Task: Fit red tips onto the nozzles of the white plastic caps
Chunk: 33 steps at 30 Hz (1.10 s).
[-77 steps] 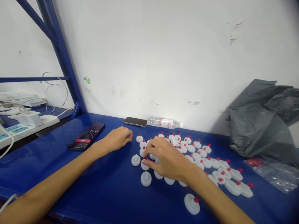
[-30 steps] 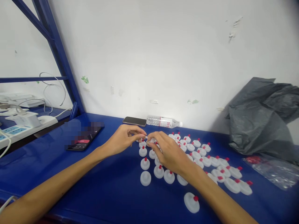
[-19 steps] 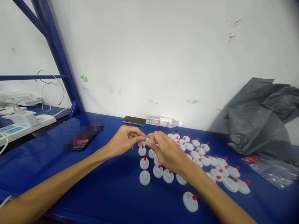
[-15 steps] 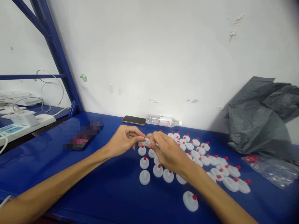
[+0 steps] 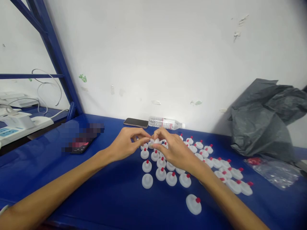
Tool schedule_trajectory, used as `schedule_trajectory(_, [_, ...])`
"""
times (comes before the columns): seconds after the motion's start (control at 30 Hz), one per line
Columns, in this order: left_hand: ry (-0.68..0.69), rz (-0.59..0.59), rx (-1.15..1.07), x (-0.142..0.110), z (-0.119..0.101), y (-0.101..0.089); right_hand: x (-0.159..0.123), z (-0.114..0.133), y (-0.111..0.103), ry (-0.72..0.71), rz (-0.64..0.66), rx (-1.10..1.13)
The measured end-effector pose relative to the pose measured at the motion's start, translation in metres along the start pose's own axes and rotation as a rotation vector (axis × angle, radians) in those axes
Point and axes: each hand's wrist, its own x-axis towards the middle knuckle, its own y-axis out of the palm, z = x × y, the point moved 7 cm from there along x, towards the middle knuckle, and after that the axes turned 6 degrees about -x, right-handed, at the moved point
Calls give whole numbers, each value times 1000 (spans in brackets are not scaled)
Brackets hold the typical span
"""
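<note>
My right hand [image 5: 171, 147] pinches a small translucent white nozzle lid [image 5: 156, 141] between thumb and index finger, above the table. From the other side, my left hand [image 5: 129, 142] brings its thumb and index fingertip together at the lid's edge; whatever lies between them is too small to tell. Beneath and around my hands stand many round white lids [image 5: 161, 174] with red-tipped nozzles. One lid [image 5: 147, 181] at the near left shows no red tip. Another red-tipped lid [image 5: 193, 204] lies tilted, apart from the group, near my right forearm.
At the wall lie a phone [image 5: 136, 123] and a clear plastic bottle [image 5: 165, 123] on its side. Further right are a dark grey plastic bag [image 5: 261, 121] and a clear bag [image 5: 275, 172] with red pieces. A partly blurred dark device [image 5: 82, 147] and a power strip [image 5: 28, 127] are leftward.
My right hand has turned and its fingers have opened out around the white lid, showing more of it. My left hand stays pinched beside it. The whole view has shifted slightly.
</note>
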Motion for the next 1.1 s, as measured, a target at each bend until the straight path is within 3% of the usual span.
schedule_trajectory(0.07, [97, -25, 239, 0, -3, 1, 0, -5, -4, 2, -26, -43])
schedule_trajectory(0.13, [86, -23, 482, -1, 0, 2, 0, -12, -7, 10, -52, -95])
schedule_trajectory(0.33, [-439, 10, 997, -8, 34, -21, -1, -44, -20, 76, -123, -304])
schedule_trajectory(0.43, [-553, 56, 1043, -15, 43, -24, -1, -56, -31, 132, -189, -414])
schedule_trajectory(0.6, [-559, 190, 1012, -23, 52, -5, -3, -64, -34, 158, -208, -486])
schedule_trajectory(0.83, [-483, 214, 1006, -19, 47, 5, -10, -87, -12, 311, 78, -503])
schedule_trajectory(1.1, [-355, 123, 981, -12, 35, 1, -14, -98, -5, 348, 189, -463])
